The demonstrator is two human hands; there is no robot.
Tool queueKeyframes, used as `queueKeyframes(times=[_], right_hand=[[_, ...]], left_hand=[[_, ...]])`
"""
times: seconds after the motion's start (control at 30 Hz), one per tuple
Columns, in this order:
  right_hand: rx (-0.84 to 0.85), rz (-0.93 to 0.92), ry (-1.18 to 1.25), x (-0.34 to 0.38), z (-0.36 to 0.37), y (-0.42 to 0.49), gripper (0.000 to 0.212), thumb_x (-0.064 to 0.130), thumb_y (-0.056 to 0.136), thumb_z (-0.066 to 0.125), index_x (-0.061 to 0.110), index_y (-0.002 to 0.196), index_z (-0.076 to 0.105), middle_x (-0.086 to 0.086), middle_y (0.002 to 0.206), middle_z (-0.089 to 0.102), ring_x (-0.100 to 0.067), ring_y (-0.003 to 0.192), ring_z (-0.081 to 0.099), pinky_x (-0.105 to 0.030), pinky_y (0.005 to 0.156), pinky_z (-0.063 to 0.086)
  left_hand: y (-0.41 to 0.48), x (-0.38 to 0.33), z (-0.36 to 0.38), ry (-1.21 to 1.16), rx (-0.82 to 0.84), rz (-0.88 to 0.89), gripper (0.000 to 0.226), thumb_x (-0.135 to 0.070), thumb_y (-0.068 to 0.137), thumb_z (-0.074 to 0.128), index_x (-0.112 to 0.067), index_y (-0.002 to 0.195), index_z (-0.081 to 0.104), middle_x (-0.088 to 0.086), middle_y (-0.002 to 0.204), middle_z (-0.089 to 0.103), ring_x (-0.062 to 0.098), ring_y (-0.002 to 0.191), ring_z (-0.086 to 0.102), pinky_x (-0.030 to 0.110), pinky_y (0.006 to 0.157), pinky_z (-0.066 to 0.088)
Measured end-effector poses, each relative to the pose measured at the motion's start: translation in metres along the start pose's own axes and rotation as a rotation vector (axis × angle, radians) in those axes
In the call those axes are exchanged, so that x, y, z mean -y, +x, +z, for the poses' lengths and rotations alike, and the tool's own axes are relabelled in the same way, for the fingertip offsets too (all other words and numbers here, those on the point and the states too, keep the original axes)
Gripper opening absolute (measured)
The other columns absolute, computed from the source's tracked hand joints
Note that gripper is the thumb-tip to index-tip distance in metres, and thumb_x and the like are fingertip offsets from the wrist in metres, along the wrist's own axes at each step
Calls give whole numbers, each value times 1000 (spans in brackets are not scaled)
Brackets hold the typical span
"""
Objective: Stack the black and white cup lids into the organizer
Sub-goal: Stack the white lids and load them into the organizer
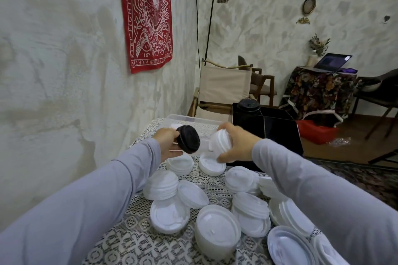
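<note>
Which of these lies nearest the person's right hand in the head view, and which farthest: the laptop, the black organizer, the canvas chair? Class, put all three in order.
Counting from the right hand, which grips white lids:
1. The black organizer, just beyond the hand, to its right.
2. The canvas chair, farther back, near the centre of the view.
3. The laptop, farthest back, at the far right.

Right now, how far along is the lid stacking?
Done: one black stack stands in the organizer's left slot. In hand: left hand grips black lids, right hand grips white lids. Left: many white piles lie on the table; no white shows in the organizer.
</note>
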State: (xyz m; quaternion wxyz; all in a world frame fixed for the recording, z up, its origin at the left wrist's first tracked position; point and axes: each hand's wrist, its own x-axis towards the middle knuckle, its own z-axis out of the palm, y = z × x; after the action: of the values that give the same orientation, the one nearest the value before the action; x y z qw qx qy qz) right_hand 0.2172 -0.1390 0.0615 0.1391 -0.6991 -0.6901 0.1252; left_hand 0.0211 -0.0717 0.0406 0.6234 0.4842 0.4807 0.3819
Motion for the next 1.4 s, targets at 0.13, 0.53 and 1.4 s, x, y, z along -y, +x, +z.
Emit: queueKeyframes(times=[0.13,0.53,1.4], right_hand=[[128,-31,-122,11,40,-11,97,44,62,83,30,139,26,-3,127,49,-24,107,53,-40,95,47],[234,33,-293,12,82,-4,107,50,59,82,29,145,22,-3,140,36,-30,123,44,-44,97,45],[-57,-239,260,-8,-21,-54,70,20,67,84,27,128,50,7,123,55,-9,110,54,-20,94,43]], left_hand=[[-7,5,-5,8,-53,-18,19,-6,99,34,-5,92,52,11,77,50,23,67,53,35,66,46],[-15,10,-21,-19,-95,-11,24,-7,100,33,-10,82,50,12,81,52,25,69,53,40,71,46],[-64,8,66,-181,536,8,29,-15,102,33,-3,114,56,15,98,66,27,81,63,40,73,53]])
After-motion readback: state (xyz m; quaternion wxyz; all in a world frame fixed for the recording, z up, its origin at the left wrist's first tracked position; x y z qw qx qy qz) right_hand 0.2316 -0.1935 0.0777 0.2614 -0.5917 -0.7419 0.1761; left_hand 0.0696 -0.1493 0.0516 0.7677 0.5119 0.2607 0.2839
